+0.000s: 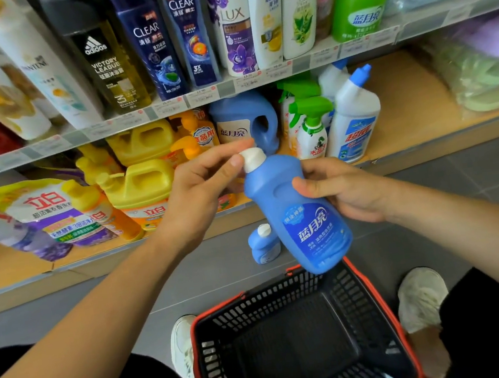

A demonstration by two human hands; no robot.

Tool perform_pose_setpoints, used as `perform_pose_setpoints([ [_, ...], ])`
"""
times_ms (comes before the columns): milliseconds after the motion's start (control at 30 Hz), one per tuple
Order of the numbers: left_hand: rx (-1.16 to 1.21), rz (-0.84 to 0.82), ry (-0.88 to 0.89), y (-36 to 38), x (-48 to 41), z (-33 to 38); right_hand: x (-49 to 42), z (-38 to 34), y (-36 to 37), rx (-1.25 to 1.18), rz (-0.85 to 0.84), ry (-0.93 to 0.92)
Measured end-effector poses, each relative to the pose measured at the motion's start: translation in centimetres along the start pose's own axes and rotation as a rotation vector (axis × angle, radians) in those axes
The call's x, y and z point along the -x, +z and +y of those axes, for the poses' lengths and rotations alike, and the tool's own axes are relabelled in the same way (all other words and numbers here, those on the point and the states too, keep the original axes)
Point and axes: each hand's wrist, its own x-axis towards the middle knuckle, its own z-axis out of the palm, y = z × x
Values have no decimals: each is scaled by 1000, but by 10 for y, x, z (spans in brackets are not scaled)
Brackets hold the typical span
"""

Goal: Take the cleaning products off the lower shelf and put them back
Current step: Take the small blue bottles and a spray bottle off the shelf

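Note:
A blue detergent bottle (299, 214) with a white cap is held tilted in the air above the basket, in front of the lower shelf (404, 98). My left hand (200, 185) pinches its white cap with thumb and fingers. My right hand (340, 189) grips the bottle's body from the right side. A second, smaller blue bottle (263, 244) with a white cap stands on the grey floor just below the shelf edge. On the lower shelf stand a large blue jug (246, 122), green-trigger spray bottles (310, 130), a white toilet cleaner (354, 118) and yellow jugs (143, 183).
A black shopping basket (380, 301) with a red rim sits on the floor between my feet, with nothing in it. The upper shelf (228, 88) holds shampoo and body-wash bottles. Detergent pouches (45, 212) lie at the lower shelf's left. Bare shelf board lies right of the toilet cleaner.

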Motion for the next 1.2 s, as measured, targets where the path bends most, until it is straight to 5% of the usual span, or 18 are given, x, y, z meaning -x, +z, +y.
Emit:
perform_pose_setpoints([
  [300, -43, 113, -87, 2, 0, -10, -4, 10, 3, 187, 134, -70],
  [600, -174, -263, -394, 15, 18, -55, -6, -5, -3, -29, 286, -149],
  [767, -50, -178, -388, 19, 21, -61, -7, -8, -12, -99, 326, -113],
  [933, -86, 126, -200, 8, 14, -53, -6, -5, -23, 280, 563, 56],
  [1067, -276, 194, -43, 0, 7, -39, -6, 2, -27, 880, 759, -233],
  [1200, -460, 149, 78, 4, 9, -24, -10, 0, -17, 1240, 384, -447],
])
